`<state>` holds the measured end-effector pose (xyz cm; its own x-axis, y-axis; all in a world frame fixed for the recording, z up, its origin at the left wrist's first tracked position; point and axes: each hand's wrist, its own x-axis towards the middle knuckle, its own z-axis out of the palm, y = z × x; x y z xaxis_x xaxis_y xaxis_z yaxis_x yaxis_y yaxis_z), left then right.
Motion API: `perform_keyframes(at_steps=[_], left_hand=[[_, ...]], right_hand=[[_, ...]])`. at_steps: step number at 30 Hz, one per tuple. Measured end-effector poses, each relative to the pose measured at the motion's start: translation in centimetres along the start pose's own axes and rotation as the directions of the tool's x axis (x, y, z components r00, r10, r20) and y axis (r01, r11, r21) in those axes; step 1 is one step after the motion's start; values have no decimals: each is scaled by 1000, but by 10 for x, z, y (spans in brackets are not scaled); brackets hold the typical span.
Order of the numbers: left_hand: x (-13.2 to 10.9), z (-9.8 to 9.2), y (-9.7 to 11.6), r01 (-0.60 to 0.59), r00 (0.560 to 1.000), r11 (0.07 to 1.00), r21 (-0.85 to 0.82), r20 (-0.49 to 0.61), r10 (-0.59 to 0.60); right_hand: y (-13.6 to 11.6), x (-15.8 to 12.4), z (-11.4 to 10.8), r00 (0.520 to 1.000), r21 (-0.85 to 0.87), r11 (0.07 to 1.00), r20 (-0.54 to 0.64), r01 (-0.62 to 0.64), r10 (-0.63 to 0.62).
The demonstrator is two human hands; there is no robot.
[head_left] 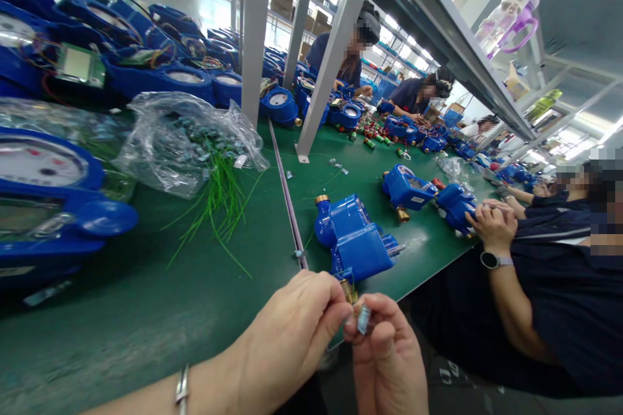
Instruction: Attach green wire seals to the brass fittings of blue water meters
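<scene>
My left hand (304, 321), with a bracelet at its wrist, is closed in a pinch at the brass end of a blue meter (363, 249); what its fingertips grip is too small to make out. Beside it, my right hand (389, 350) holds a small pale-blue tag (363, 320) between curled fingers. The meter lies on its side on the green table (219, 318), close beyond both hands. A thin green wire shows near its brass fitting. To the left, a bundle of green wires (221, 207) with pale-blue tags spills from a clear plastic bag (165, 142).
A large blue meter (43, 201) stands at the left edge, with many more piled behind. Metal posts (256, 39) rise from the table. Another meter (407, 188) lies farther right. A co-worker's hand (494, 227) with a watch works there; other people sit beyond.
</scene>
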<state>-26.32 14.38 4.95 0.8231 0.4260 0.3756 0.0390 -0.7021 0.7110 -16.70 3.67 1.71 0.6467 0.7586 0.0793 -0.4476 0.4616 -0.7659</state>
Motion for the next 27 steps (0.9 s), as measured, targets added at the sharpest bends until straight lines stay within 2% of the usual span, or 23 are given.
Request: perform_keyframes(at_steps=[3, 8, 16, 27], left_hand=[[0, 0, 1, -29, 1000, 1000, 12, -4, 29], [-1, 0, 2, -90, 994, 993, 72, -49, 94], [-3, 3, 3, -194, 978, 971, 138, -49, 202], [0, 1, 4, -204, 973, 962, 180, -68, 219]], right_hand=[[1, -1, 2, 999, 25, 1000, 36, 0, -1], [1, -1, 1, 1000, 22, 1000, 12, -1, 1], [4, -1, 1, 999, 4, 999, 1, 43, -43], [2, -1, -4, 998, -6, 999, 25, 51, -51]])
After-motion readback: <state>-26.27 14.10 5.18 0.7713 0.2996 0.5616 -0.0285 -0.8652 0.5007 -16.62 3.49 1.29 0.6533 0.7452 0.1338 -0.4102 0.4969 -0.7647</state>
